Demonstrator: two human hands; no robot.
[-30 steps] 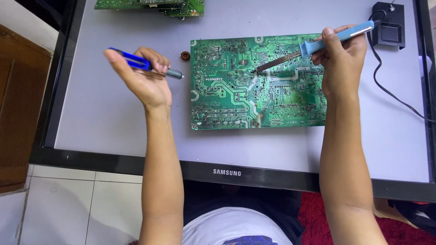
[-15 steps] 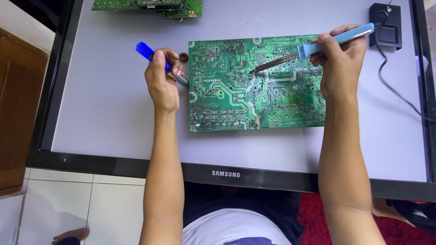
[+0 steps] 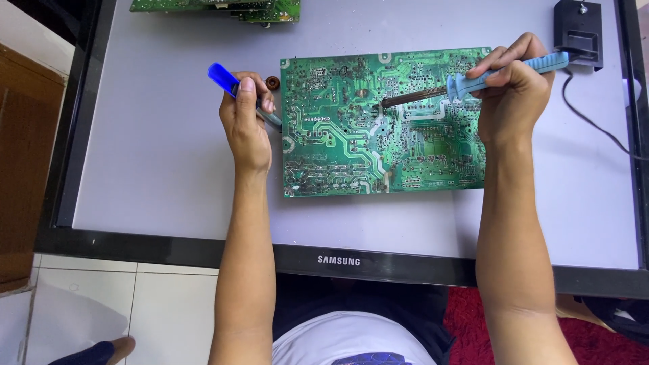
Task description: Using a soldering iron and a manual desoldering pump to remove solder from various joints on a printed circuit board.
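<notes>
I am holding the iron (image 3: 473, 81) in my right hand (image 3: 515, 94), fingers clamped on it, its tip touching the board (image 3: 338, 155) lying mid-screen (image 3: 149, 169). My left hand (image 3: 247, 125) is gripping the blue pump (image 3: 233, 88) at the board's left edge. I judge the desoldering is only beginning.

surface: flat screen panel (image 3: 169, 176) | on it: green circuit board (image 3: 351, 162), black holder (image 3: 577, 27)

Both forearms are bare to the elbow, with no watch, ring or glove on the left hand (image 3: 245, 125) or right hand (image 3: 514, 101); a white shirt with a blue print covers the torso.
</notes>
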